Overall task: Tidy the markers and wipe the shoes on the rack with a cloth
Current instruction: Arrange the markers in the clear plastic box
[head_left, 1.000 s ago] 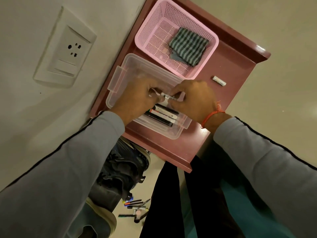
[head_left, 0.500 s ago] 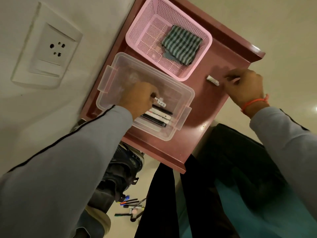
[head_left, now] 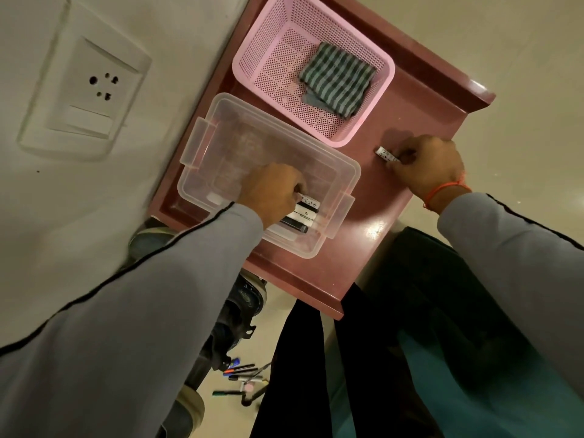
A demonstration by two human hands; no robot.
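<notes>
Markers, black and white barrels, lie in the clear plastic box on the maroon table; left hand grips one there, right hand pinches a white cap outside it.

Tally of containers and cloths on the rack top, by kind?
Pink perforated plastic basket: 1
Clear plastic box with side latches: 1
Folded green-and-grey striped cloth, lying in the basket: 1
Total: 3
</notes>
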